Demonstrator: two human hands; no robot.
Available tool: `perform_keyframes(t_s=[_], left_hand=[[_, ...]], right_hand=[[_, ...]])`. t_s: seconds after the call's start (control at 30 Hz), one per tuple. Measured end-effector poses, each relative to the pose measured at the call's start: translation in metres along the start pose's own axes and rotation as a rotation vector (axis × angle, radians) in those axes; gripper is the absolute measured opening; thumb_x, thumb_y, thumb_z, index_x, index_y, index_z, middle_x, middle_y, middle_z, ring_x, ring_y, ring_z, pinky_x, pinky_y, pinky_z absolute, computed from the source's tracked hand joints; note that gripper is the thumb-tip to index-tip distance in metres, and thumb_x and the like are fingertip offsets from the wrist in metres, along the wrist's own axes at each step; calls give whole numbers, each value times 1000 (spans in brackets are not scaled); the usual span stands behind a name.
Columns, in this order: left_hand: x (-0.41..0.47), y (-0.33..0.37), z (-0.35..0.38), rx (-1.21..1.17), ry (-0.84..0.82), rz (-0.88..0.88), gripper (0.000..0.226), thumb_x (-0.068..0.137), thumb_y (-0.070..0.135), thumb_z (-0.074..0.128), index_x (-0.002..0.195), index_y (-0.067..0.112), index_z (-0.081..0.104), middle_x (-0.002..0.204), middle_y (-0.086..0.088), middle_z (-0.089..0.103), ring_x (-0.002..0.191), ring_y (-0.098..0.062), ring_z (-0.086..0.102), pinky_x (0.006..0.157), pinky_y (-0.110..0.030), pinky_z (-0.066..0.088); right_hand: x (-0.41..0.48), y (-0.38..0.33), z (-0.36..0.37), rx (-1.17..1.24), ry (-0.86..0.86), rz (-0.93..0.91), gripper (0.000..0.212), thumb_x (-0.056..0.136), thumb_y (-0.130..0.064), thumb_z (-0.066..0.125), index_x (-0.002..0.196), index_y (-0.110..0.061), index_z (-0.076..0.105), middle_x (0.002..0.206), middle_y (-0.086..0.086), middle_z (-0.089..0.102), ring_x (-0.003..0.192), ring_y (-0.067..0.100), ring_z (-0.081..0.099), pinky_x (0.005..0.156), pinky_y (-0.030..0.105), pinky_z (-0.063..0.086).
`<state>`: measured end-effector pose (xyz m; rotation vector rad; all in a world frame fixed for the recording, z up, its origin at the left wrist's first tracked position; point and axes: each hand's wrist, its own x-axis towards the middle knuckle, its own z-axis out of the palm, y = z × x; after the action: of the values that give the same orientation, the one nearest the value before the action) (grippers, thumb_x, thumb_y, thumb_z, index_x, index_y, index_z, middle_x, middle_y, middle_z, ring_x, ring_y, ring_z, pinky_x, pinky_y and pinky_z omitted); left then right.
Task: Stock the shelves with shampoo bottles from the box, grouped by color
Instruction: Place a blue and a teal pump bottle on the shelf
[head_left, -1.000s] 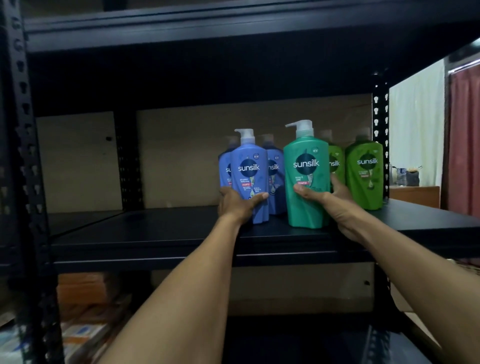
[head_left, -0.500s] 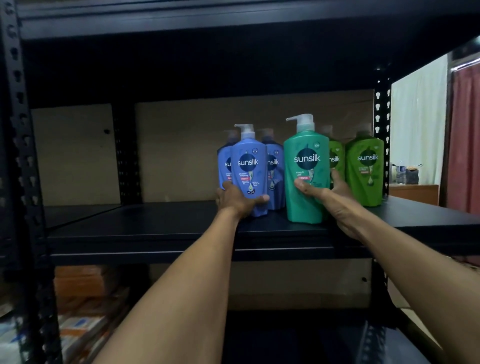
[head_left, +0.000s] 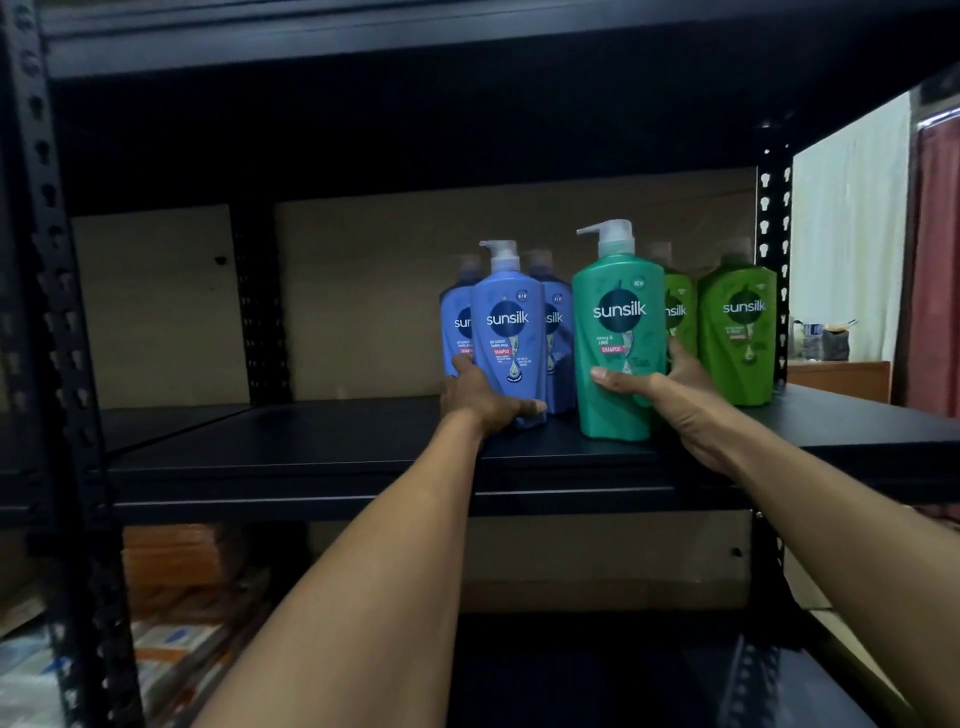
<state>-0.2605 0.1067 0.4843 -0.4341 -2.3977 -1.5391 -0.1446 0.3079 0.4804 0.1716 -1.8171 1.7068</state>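
A blue shampoo bottle (head_left: 508, 327) with a white pump stands on the black shelf (head_left: 332, 447), and my left hand (head_left: 483, 397) grips its lower part. Two more blue bottles (head_left: 558, 332) stand just behind it. My right hand (head_left: 670, 395) holds a teal green bottle (head_left: 618, 332) around its lower half, upright on the shelf. Behind and right of it stand two lighter green bottles (head_left: 737, 332), one partly hidden by the teal one.
A black upright post (head_left: 774, 249) bounds the shelf on the right, another post (head_left: 57, 332) on the left. The shelf's left half is bare, backed by brown board. Cardboard and packages (head_left: 171, 613) lie below left. A lower shelf (head_left: 597, 675) sits underneath.
Both hands keep their hold on the bottles. The blue and teal bottles have slid slightly deeper onto the shelf, toward the bottles behind them.
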Motion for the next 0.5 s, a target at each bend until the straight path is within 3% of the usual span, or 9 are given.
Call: perform_keyframes(t_s=[0.1, 0.17, 0.3, 0.37, 0.43, 0.5], left_hand=[[0, 1, 0, 22, -8, -4, 148, 17, 60, 92, 145, 16, 31, 143, -12, 52, 128, -36, 55, 106, -50, 51], [-1, 2, 1, 60, -12, -9, 136, 34, 54, 99, 146, 13, 34, 143, -13, 53, 127, -36, 57, 105, -49, 52], [-4, -2, -8, 128, -39, -33, 124, 30, 58, 97, 132, 6, 51, 131, -9, 63, 116, -30, 64, 99, -45, 56], [-14, -2, -23, 175, -54, -31, 113, 37, 56, 99, 130, 10, 54, 130, -4, 65, 115, -27, 64, 99, -44, 55], [-31, -2, -46, 284, -95, 20, 97, 55, 56, 95, 135, 18, 54, 137, -1, 62, 120, -25, 61, 103, -40, 51], [-43, -13, -72, 432, -155, 78, 67, 80, 52, 83, 134, 24, 55, 132, 1, 63, 120, -24, 61, 101, -35, 49]], right_hand=[[-2, -2, 1, -13, 28, -10, 100, 48, -34, 93, 136, -17, 47, 121, 1, 71, 105, 17, 70, 88, 31, 56], [-4, -3, 2, -28, 50, -23, 101, 52, -34, 93, 137, -20, 40, 123, 2, 67, 108, 18, 68, 91, 33, 55], [-6, -4, 5, -105, 76, -24, 82, 72, -24, 90, 134, -23, 37, 127, 5, 64, 106, 17, 66, 82, 28, 52], [-9, -6, 6, -151, 72, -16, 77, 74, -27, 89, 133, -24, 39, 126, 4, 65, 101, 13, 66, 78, 26, 51], [-15, -11, 9, -206, 61, -22, 74, 75, -33, 88, 133, -23, 43, 123, 2, 67, 98, 10, 66, 80, 27, 52], [-22, -16, 13, -259, 35, -24, 83, 71, -41, 89, 139, -20, 46, 122, -1, 67, 99, 9, 66, 84, 29, 52]])
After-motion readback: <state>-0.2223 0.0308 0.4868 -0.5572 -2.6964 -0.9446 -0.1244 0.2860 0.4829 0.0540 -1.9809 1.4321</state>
